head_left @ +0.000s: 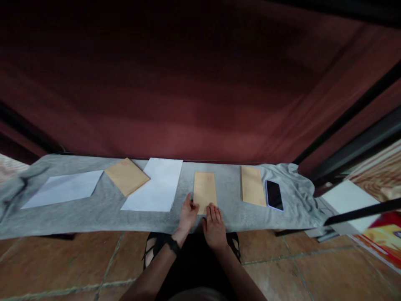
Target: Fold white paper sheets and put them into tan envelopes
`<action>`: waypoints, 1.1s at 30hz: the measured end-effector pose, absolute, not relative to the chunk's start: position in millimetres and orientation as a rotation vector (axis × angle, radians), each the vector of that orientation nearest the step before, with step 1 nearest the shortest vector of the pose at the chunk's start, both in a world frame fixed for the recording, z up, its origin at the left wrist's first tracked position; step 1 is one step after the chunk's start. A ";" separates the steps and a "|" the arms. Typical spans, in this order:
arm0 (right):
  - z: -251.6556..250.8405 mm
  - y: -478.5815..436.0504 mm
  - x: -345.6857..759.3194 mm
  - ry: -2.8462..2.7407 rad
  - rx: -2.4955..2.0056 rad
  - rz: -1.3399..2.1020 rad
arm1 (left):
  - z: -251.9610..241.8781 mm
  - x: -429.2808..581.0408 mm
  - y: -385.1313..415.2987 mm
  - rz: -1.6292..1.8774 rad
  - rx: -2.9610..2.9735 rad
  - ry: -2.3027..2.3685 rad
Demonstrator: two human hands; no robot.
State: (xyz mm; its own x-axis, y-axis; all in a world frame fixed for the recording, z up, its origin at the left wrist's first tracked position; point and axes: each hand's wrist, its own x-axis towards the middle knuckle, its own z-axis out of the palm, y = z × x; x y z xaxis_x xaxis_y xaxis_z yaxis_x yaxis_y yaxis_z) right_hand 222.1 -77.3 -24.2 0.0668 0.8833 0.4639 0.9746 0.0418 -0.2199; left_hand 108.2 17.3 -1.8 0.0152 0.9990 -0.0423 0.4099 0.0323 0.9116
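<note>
A brown paper envelope (204, 188) lies flat and upright before me on a grey cloth. At its lower left edge is my left hand (187, 215), thumb touching the paper and index finger apart from the thumb; its other fingers are partly hidden. My right hand (215, 229) rests with outstretched fingers flat on the envelope's lower right corner. Left of my hands lies a stack of white paper (158, 184), partly overlapped by a tilted pile of brown envelopes (127, 175). Another envelope stack (253, 186) lies to the right.
The grey cloth (228, 188) covers a long narrow table against a dark red panel (200, 138). A phone (274, 195) lies near the right end and a white sheet (64, 189) at the left. Dark metal bars and a white board (351, 202) stand at the right.
</note>
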 end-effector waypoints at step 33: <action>6.2 -70.4 262.2 -0.284 -1.167 1.259 | 30.3 116.1 52.3 0.960 1.317 1.235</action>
State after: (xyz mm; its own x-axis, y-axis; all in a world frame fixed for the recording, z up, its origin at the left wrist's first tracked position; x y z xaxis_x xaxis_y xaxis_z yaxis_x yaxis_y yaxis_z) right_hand 262.2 -70.4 6.2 0.3569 0.8410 -0.4066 -0.5854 -0.1379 -0.7990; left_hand 116.1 52.3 30.3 0.1475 0.9843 -0.0972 0.1489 0.0751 0.9860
